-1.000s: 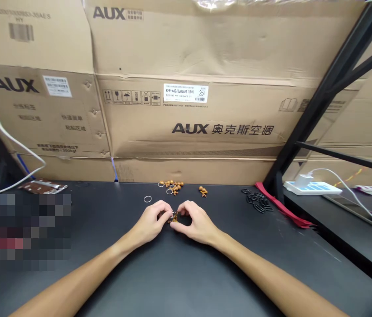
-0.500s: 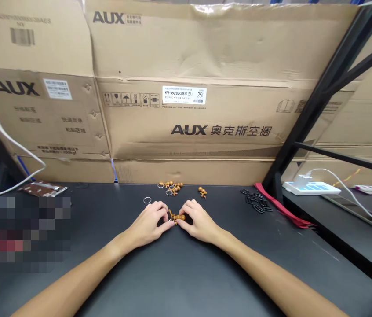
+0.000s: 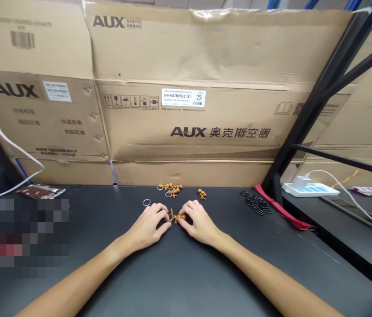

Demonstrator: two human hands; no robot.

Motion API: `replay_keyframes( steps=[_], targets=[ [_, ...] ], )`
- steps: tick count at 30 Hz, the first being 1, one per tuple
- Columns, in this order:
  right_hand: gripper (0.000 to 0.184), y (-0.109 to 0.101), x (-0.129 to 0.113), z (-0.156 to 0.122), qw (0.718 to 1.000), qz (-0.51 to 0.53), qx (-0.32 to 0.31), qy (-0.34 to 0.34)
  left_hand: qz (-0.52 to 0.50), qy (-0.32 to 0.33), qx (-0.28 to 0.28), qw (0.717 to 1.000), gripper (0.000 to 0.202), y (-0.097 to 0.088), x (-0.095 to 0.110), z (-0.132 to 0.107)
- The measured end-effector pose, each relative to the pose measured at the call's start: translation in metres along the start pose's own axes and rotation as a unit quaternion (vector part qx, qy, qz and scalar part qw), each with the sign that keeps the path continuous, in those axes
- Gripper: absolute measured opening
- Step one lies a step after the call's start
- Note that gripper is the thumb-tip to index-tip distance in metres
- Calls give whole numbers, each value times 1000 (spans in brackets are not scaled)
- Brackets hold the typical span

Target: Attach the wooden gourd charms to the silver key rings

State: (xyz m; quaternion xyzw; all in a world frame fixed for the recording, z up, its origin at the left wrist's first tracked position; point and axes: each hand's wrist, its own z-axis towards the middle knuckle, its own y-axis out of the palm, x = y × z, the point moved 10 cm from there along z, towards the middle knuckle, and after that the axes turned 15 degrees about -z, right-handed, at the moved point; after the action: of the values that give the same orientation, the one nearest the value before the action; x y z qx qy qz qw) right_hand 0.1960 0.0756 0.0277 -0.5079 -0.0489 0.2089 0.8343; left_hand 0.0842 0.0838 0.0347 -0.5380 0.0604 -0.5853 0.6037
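Note:
Between my hands is a small orange-brown beaded figure charm (image 3: 180, 217), with a strap end sticking up at its left. My right hand (image 3: 199, 221) pinches the charm's right side between thumb and fingers. My left hand (image 3: 150, 223) is closed on a metal split ring (image 3: 170, 217) that meets the charm's strap; the fingers partly hide the ring. Behind my hands lies a small pile of similar charms (image 3: 174, 190), some with rings on them. One more charm (image 3: 202, 193) lies apart to the right. A loose split ring (image 3: 147, 202) rests behind my left hand.
Several black oval clips (image 3: 257, 203) lie at the right, beside a red strap (image 3: 285, 210). A white power strip (image 3: 309, 189) and a tablet sit on the right-hand surface. Cardboard (image 3: 186, 57) walls the back of the black table (image 3: 159, 281). A brown packet (image 3: 41, 191) lies back left.
My left fingers have drawn slightly left from the charm, and more of the split ring shows between the hands. The right hand stays nearly in place. The view has tilted slightly.

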Motion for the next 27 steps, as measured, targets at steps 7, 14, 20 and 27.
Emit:
replay_keyframes(
  steps=[7,14,20,27],
  targets=[
    [5,0,-8,-1,999,22,-11,-29,11,7,-12,1000,16,3,0,-1],
    [4,-2,-4,0,999,29,3,-16,9,-1,-2,1000,15,2,-2,0],
    [5,-1,-3,0,1000,21,3,-11,12,15,-6,1000,15,3,-1,-1],
    [5,-1,-2,-1,999,35,10,-22,4,2,-13,1000,13,4,2,-1]
  ],
)
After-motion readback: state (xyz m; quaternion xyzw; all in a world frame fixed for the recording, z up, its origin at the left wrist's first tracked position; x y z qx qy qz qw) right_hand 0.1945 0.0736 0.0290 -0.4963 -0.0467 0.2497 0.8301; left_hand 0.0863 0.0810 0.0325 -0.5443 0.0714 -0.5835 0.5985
